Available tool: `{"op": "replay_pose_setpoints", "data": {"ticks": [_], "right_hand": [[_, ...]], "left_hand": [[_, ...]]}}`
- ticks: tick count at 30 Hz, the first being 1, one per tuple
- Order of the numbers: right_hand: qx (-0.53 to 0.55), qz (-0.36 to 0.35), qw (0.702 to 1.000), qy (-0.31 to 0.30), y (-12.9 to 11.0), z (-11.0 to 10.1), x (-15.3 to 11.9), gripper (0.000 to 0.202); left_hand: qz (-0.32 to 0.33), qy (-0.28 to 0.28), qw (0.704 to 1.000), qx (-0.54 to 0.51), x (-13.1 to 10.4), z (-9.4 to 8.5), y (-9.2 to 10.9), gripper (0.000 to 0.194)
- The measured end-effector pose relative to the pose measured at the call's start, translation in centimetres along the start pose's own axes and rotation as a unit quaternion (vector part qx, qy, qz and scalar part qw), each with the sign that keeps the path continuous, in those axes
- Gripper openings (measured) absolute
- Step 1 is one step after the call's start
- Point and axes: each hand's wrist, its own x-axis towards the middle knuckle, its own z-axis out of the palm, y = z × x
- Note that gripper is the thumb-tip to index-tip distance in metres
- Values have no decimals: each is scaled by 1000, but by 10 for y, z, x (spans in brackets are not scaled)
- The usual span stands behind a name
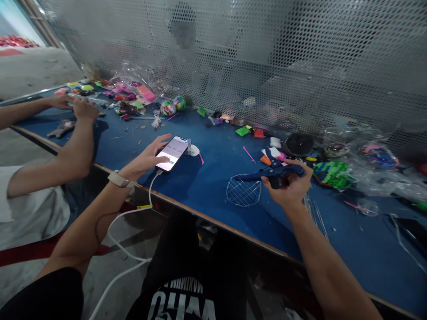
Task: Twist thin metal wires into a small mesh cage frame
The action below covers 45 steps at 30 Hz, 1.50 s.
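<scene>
At a blue bench (207, 191) below a perforated metal screen (240, 53), the person's left hand (147, 158) held a phone (171, 153), the fingers wrapped around its edge and the thumb over the lit display. Large digits there appeared to read "00:01.29"; the smaller text was too small to read. A white cable (113, 226) with a yellow tag ran from the phone's lower end, and a pale band (120, 179) circled the wrist. The right hand's (292, 189) fingers were clenched around a smooth, dark blue tool (283, 174), whose long, narrow end pointed left over a rounded, silvery wire grid (244, 191); whether they touched could not be told. Upside-down white print (183, 291) on the person's black clothing included "MAXIMUM" above bigger, partly cut-off letters. Along the back lay crinkled clear plastic (373, 178), two glossy multicoloured balls (167, 108), small green and red packets (243, 131), a round black bowl (299, 144) and a shiny green-striped bundle (332, 174). On the left, a co-worker's hands (85, 109) were close together above the bench.
</scene>
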Motion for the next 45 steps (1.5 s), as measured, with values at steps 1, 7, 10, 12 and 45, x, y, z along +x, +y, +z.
{"op": "replay_pose_setpoints", "data": {"ticks": [1, 7, 10, 12, 45], "right_hand": [[4, -1, 1000, 1, 0, 0, -1, 79], [-14, 15, 1000, -5, 1, 0, -3, 82], [-1, 13, 1000, -2, 1, 0, -3, 81], [1, 4, 1000, 5, 1, 0, -3, 80], [-62, -46, 996, 42, -7, -2, -11, 67]], "left_hand": [[-6, 4, 1000, -3, -1, 0, 2, 111], [-24, 36, 999, -17, -1, 2, 7, 80], [-29, 45, 998, -25, 8, -1, 4, 76], [-32, 38, 998, -38, 20, -5, 2, 72], [111, -117, 986, 46, 114, -9, -14, 42]]}}
